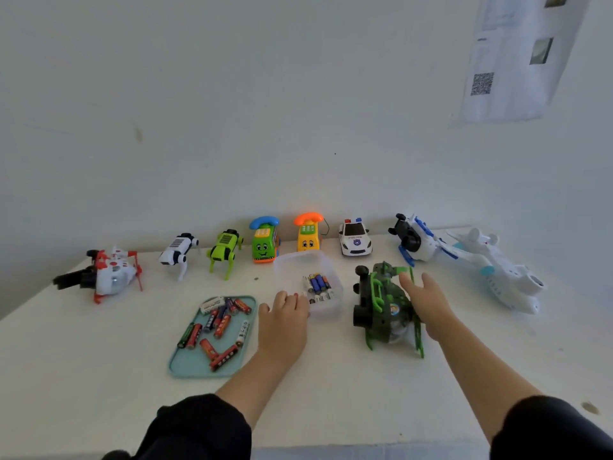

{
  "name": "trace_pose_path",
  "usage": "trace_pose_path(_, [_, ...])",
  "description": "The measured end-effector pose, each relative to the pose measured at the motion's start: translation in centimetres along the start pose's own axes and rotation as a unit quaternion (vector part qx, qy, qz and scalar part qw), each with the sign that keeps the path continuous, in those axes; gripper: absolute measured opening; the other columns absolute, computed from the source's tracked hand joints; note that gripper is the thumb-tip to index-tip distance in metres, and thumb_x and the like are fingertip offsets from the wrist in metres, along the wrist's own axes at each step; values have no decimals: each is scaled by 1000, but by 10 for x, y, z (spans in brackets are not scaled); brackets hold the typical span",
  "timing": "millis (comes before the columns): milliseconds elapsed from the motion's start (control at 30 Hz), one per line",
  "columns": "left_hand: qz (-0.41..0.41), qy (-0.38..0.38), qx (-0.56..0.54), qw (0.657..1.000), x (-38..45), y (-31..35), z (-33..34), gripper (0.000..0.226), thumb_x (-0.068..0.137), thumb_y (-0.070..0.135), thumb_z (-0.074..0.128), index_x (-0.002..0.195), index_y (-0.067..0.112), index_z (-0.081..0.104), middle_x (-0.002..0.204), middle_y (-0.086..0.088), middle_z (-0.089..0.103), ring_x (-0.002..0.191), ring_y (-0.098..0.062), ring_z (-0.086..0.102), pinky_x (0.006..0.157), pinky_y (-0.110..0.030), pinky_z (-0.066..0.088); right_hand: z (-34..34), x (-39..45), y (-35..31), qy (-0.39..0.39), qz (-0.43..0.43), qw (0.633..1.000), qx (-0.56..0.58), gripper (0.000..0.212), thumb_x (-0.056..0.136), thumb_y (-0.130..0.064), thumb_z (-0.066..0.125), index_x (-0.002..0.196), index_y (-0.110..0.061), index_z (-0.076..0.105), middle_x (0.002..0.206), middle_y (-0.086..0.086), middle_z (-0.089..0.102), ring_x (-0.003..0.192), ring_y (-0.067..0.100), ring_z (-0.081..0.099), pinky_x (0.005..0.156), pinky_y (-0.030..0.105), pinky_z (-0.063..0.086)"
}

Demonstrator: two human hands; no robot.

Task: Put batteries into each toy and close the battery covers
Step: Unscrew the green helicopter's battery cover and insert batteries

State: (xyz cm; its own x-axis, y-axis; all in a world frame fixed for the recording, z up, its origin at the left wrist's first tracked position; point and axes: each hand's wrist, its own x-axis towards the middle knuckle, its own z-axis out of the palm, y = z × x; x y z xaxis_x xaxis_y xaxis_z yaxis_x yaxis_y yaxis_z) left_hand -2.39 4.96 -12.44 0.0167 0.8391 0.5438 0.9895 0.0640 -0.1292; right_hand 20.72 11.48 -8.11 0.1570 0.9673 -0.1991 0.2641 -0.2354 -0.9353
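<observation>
Black sleeves [199, 426] nearest. Left grip [283, 322] relaxed, empty, at clear battery box [292, 263]; tray batteries [215, 323] to its left. Right grip [428, 300] flat against green helicopter [381, 303], on its side. Early stage: other toys lined beyond, seemingly untouched.

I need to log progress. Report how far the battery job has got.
Done: nothing visibly; no battery cover can be read as closed. In hand: the right hand rests on the green helicopter, which lies on its side; the left hand reaches to the clear box of batteries, holding nothing. Left: the back-row toys stand untouched, and loose batteries fill the teal tray.
</observation>
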Motion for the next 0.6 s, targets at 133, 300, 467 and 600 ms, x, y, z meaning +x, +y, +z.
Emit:
trace_pose_path(133, [-26, 27, 11, 999, -7, -3, 1, 24, 64, 22, 82, 78, 14, 65, 68, -1, 60, 76, -25, 62, 54, -34, 41, 16, -9, -21, 120, -101, 937, -312, 42, 98, -39, 36, 128, -11, 47, 129, 15, 43, 116, 32, 42, 95, 43, 39])
trace_pose_path(300, [-47, 25, 15, 998, -10, -9, 8, 21, 68, 19, 79, 81, 14, 64, 72, -3, 62, 77, -25, 60, 61, -42, 48, 34, -23, -26, 74, -121, 900, -413, 63, 84, -69, 37, 107, -12, 55, 104, 7, 49, 102, 28, 49, 85, 40, 46])
trace_pose_path(467, [-76, 22, 14, 997, -12, -17, 12, 20, 68, 12, 73, 86, 13, 64, 81, -5, 62, 85, -26, 60, 70, -47, 43, 28, -26, -32, -30, -145, 882, -448, 74, 74, -41, 71, 134, -18, 34, 128, 10, 44, 116, 30, 43, 90, 39, 44])
trace_pose_path(600, [-139, 4, -12, 990, -17, -20, 14, 56, 65, 19, 77, 117, 17, 57, 110, -14, 57, 101, -33, 54, 79, -55, 41, 10, -22, -36, -120, -173, 900, -381, 91, 77, -13, 69, 148, -28, 15, 138, 8, 44, 117, 26, 48, 95, 38, 46])
